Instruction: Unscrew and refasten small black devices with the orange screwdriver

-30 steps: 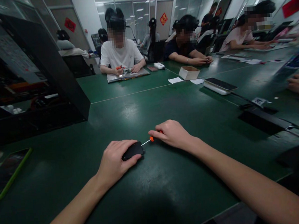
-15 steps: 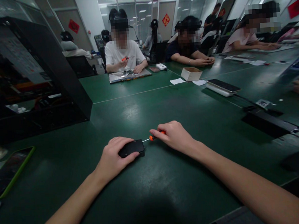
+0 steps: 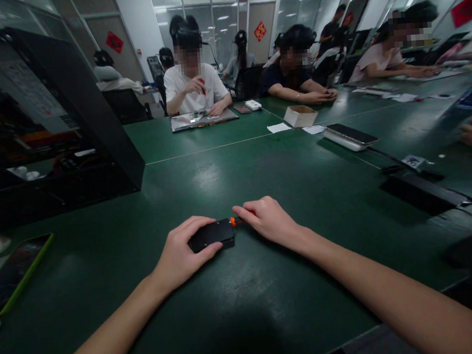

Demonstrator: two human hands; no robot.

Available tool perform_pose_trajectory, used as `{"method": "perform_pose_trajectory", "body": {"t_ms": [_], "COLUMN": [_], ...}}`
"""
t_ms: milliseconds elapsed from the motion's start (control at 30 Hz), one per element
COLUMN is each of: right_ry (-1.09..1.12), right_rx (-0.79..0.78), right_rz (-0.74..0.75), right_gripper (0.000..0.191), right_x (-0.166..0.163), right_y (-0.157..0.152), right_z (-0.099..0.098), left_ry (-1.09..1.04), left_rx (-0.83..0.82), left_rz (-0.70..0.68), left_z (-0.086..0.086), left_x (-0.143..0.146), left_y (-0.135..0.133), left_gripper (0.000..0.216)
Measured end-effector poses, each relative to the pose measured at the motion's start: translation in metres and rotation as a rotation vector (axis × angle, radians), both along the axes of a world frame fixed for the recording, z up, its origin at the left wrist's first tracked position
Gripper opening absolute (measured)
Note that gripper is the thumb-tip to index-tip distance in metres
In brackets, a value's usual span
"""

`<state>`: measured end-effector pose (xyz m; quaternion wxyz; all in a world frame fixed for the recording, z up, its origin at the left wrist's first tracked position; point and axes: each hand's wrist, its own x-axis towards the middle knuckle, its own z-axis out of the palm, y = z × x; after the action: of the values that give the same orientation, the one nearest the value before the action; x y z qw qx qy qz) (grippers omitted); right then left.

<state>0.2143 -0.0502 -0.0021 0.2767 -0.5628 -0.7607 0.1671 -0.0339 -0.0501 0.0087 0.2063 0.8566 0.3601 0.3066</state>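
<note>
My left hand point(image 3: 183, 251) grips a small flat black device point(image 3: 212, 234) lying on the green table point(image 3: 235, 166), thumb below it and fingers curled over its left end. My right hand point(image 3: 268, 218) is closed in a pinch on a small orange-handled screwdriver point(image 3: 235, 221). Its tip meets the right end of the black device, and most of the handle is hidden inside the fingers.
A large black open case point(image 3: 49, 114) stands at the left. A phone with a green edge point(image 3: 12, 273) lies at the near left. A white device with a phone on it point(image 3: 348, 135), a cardboard box point(image 3: 299, 115) and black parts point(image 3: 421, 191) sit to the right. Several people work across the table.
The black device has turned flatter and shifted slightly right under my left hand. My right hand has pushed the screwdriver leftward, so its shaft no longer shows and the orange end touches the device.
</note>
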Motion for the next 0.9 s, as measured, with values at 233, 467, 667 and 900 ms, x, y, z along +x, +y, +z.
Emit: {"method": "perform_pose_trajectory", "body": {"t_ms": [233,467,667,900], "right_ry": [-0.007,-0.036,-0.031,-0.113], "right_rx": [0.04,0.133,0.153,0.083], "right_rz": [-0.033,0.057,0.063,0.169], "right_gripper": [0.054,0.048,0.05,0.046], "right_x": [0.013,0.017,0.014,0.01], "right_y": [0.007,0.008,0.006,-0.004], "right_z": [0.002,0.008,0.004,0.016], "left_ry": [0.023,0.047,0.041,0.07], "left_rx": [-0.104,-0.224,-0.294,-0.39], "left_rz": [0.109,-0.054,-0.084,0.003], "left_z": [-0.002,0.001,0.004,0.005], "left_x": [-0.006,-0.003,-0.002,-0.003], "left_y": [0.01,0.003,0.001,0.004], "left_gripper": [0.035,0.04,0.048,0.045]}}
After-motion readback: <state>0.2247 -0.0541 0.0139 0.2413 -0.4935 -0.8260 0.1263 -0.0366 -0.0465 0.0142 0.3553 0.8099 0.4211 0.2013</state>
